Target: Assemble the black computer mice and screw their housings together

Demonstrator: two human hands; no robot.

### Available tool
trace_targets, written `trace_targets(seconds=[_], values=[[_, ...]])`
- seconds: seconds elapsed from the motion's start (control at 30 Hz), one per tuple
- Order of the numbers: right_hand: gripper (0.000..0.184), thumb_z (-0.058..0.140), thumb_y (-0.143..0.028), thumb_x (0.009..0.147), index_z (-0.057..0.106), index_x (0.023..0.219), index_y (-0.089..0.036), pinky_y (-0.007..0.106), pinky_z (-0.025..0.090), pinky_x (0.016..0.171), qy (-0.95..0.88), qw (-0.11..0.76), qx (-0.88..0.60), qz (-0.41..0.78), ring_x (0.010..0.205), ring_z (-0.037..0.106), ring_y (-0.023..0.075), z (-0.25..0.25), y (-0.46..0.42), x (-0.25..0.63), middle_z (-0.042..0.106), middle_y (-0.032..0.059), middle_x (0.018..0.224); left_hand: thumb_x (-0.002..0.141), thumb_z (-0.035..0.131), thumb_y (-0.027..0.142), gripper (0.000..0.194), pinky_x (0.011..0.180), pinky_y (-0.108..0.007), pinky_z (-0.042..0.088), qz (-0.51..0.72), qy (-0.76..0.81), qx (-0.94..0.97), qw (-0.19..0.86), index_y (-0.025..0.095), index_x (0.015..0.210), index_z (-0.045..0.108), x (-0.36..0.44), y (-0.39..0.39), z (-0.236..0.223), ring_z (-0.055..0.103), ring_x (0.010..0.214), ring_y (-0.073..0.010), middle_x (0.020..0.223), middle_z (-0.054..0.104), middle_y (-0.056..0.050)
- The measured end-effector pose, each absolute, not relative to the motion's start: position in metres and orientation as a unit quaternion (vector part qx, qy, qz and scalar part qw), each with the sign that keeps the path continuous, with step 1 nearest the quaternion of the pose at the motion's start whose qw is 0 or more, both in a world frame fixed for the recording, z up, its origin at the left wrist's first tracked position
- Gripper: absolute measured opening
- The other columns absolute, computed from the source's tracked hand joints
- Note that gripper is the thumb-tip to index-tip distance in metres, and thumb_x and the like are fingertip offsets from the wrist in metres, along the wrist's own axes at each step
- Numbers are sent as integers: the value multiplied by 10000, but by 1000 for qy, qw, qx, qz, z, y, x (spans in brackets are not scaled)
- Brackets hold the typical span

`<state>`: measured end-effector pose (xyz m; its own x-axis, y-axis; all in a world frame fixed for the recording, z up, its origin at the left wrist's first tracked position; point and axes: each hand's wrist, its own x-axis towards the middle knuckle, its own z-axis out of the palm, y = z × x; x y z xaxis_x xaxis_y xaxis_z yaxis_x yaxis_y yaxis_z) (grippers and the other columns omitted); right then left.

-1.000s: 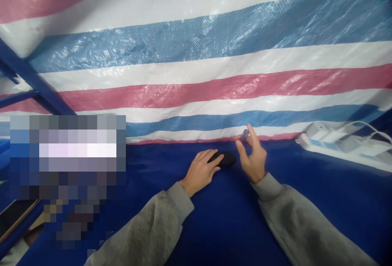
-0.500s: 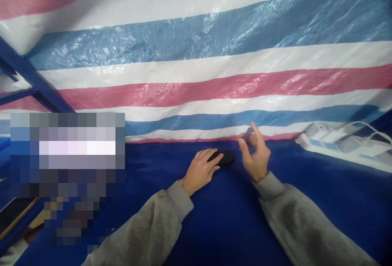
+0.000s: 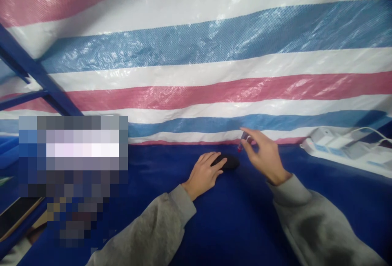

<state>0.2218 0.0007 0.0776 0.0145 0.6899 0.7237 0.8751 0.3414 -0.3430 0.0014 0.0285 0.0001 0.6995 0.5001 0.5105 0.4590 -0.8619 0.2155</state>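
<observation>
The right hand (image 3: 267, 156), pinching a small clear, red-ended tube (image 3: 239, 148), just tipped over beside the flat black oval thing (image 3: 232, 162) the left hand (image 3: 202, 175) holds.

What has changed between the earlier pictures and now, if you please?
The right hand has swung its wrist to the right, so its fingers point more to the left; the small red-ended object in its pinch stands steeper. The camera's view has shifted slightly. The left hand stays on the flat black object, and the power strip lies as before.
</observation>
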Motion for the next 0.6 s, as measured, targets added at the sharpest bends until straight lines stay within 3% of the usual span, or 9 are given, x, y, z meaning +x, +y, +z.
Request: trace_targets(seconds=[0.13,0.3,0.47,0.6], values=[[322,511,-428,950,659,1096,-182,307,467,600,-689,357,-620,-114,599,631,184,87,-1,225,686,40,740,996,549,260,378,1078,-500,462,290,257,921,33,217,1372,549,1,28,0,523,1308,-287,1413,555,-129],[291,389,-244,973,653,1079,-180,314,494,692,-728,351,-580,-102,710,666,183,91,-2,220,692,73,908,999,542,261,380,1070,-502,468,291,257,921,35,224,1377,542,1,28,0,522,1309,-283,1406,560,-126],[251,456,-293,968,624,1121,-188,312,500,685,-729,351,-584,-69,701,659,179,93,-3,216,674,56,907,999,544,261,387,1076,-501,462,290,258,921,36,230,1384,537,1,28,0,520,1314,-280,1411,557,-124],[298,432,-173,920,601,1163,-204,309,507,671,-740,326,-587,-40,679,649,165,95,-5,213,669,67,999,991,553,254,388,1067,-497,469,287,258,922,37,219,1378,546,2,28,1,521,1313,-284,1412,556,-134]])
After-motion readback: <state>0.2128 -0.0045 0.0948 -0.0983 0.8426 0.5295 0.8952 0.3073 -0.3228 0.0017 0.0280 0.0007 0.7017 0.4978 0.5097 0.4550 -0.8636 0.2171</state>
